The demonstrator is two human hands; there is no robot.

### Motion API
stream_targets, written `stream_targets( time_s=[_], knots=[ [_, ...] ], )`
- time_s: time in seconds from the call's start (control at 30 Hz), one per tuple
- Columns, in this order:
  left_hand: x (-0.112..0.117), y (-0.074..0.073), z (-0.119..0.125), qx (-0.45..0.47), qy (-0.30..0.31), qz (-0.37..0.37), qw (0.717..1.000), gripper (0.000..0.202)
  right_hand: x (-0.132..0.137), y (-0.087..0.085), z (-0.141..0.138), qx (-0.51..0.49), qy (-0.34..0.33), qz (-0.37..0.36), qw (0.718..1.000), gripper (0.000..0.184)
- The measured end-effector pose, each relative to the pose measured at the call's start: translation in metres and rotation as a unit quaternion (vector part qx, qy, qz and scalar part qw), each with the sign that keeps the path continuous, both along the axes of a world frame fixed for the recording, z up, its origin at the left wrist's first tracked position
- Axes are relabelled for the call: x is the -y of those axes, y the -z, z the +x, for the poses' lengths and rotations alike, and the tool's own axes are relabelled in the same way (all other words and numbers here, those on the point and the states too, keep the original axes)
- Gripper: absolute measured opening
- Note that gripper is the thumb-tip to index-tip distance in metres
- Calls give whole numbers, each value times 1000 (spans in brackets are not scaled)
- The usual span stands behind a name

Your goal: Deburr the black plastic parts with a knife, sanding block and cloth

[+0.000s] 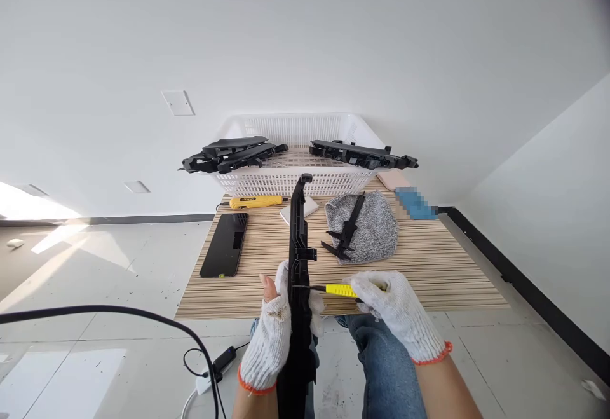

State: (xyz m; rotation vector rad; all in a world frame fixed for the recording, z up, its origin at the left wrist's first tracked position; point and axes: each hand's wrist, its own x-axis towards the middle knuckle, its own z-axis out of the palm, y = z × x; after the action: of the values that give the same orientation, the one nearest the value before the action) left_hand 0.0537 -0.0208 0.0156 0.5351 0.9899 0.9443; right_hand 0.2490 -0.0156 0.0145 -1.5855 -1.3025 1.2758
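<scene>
White walls [305,37] are enclosing the room; sunlight is falling across the pale tiled floor [95,279] at left; a dark baseboard [524,285] is running along the right wall; a low striped wooden board [429,266] is lying on the floor.

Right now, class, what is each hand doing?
Left hand: closed around the long black plastic part, holding it upright.
Right hand: closed on the yellow-handled tool, its tip against the part.

Single head-worn view, looking forward and down, close over a striped board [429,266]
</scene>
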Motion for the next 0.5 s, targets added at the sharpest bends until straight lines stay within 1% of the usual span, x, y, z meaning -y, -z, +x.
stream_targets(
  time_s=[0.07,0.13,0.17,0.23,0.3,0.33,0.43,0.5],
  knots=[
    [1,0,-1,-25,39,13,999,91,-1,0,-1,-12,20,-2,1000,48],
    [2,-1,-3,-57,62,50,995,91,-2,2,-1,-26,42,-9,999,50],
    [3,-2,-4,-71,66,69,993,88,-3,3,-1,-31,58,-14,998,50],
    [4,-5,-6,-83,74,91,990,74,-4,6,-2,-35,95,-21,995,53],
    [4,-6,-9,-81,81,89,989,60,-6,10,-2,-33,133,-22,990,55],
    [4,-5,-11,-74,81,86,990,59,-6,12,-2,-31,148,-20,988,55],
    [3,6,-16,-50,73,95,992,73,-8,15,-2,-22,165,-16,986,55],
    [3,15,-19,-46,59,109,991,77,-7,16,-2,-19,167,-14,986,55]
  ],
)
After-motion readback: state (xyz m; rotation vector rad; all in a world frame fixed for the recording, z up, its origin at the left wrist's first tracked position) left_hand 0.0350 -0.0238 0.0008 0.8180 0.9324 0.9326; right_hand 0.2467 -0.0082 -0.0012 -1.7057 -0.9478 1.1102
